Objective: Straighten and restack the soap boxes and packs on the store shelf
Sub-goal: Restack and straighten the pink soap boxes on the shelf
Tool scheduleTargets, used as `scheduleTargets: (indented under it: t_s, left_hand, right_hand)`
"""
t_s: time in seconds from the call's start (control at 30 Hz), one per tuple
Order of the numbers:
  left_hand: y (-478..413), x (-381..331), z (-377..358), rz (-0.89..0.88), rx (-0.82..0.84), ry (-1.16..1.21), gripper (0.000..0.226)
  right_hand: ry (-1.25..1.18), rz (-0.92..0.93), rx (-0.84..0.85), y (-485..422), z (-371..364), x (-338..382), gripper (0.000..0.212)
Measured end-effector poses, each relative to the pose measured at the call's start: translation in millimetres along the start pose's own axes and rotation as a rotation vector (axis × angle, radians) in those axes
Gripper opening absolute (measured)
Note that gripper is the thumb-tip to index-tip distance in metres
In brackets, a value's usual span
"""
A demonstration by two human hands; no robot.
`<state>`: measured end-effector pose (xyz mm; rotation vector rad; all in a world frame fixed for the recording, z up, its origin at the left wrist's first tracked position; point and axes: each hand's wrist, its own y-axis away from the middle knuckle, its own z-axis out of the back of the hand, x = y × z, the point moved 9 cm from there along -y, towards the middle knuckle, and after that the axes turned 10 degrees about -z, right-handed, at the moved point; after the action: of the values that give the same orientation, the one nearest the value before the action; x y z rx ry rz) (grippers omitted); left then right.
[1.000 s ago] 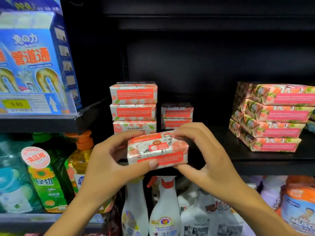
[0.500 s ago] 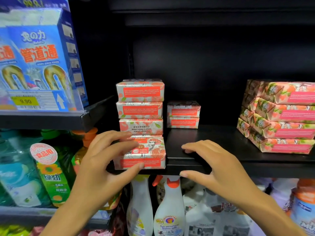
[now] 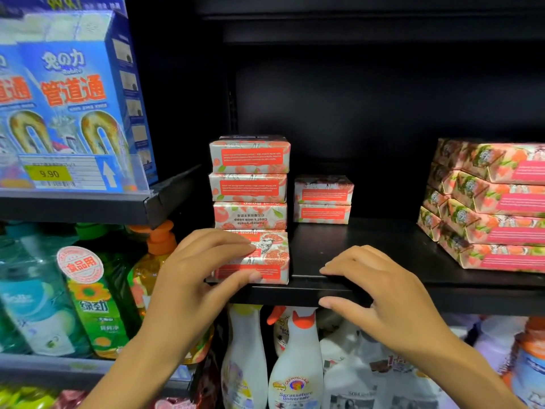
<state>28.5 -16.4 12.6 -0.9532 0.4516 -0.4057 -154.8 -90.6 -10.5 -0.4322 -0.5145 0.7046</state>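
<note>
Pink-and-white, the paper-wrapped soap box (image 3: pixel 272 256) is gripped by the left hand (image 3: pixel 191 286), fingers over its top and thumb on its front, at the front edge of the black metal shelf (image 3: pixel 368 246), just before a stack of three matching boxes (image 3: pixel 250 184). The right hand (image 3: pixel 383 293) is rested on that edge, fingers loosely spread, nothing held.

A black shelf (image 3: pixel 383 252) carries a front box (image 3: pixel 274 255) lying flat at its near edge, left of centre, red label facing out. Just behind it stands a stack of three (image 3: pixel 250 187). To the right of that, farther back, is a stack of two (image 3: pixel 323 200). At the right lie four piled packs (image 3: pixel 495 208), skewed. The right hand (image 3: pixel 392 293) rests its fingers on the near lip.
</note>
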Motion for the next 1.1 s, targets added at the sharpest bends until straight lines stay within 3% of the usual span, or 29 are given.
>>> scheduleTargets:
  t_s: [0.23,0.33,0.43,0.53,0.67,0.87,1.1]
  left_hand:
    - [-8.1,10.0,-5.9,0.046,0.027,-0.045,0.034]
    - [-7.3,5.9,-4.5,0.045,0.03,-0.09,0.036]
    - [-6.1,-9.3,1.6,0.012,-0.048,-0.137,0.04]
    - [-11.5,-38.8,-0.7,-0.082,-0.14,-0.052,0.032]
    - [-28.2,-67.3,-40.2,-0.129,-0.027,0.084,0.027]
    - [-29.6,-67.0,-94.4,-0.092,0.15,0.128,0.025]
    - [-27.8,-63.5,-95.4,-0.095,0.125,0.117,0.021]
  right_hand:
    - [0.007,-0.003,0.01,0.8,-1.3,-1.4,0.032]
    - [-0.017,0.009,0.095,-2.8,-2.0,-0.9,0.034]
    - [-0.243,-0.033,0.209,-19.2,9.1,-6.6,0.04]
    - [-0.384,-0.111,-0.003,-50.7,36.5,-30.4,0.035]
    - [-0.223,-0.175,-0.161,-94.1,36.7,-56.0,0.046]
    - [-0.101,-0.215,-0.014,-126.9,1.4,-75.5,0.065]
    - [0.066,-0.154,-0.12,-117.6,14.7,-62.3,0.049]
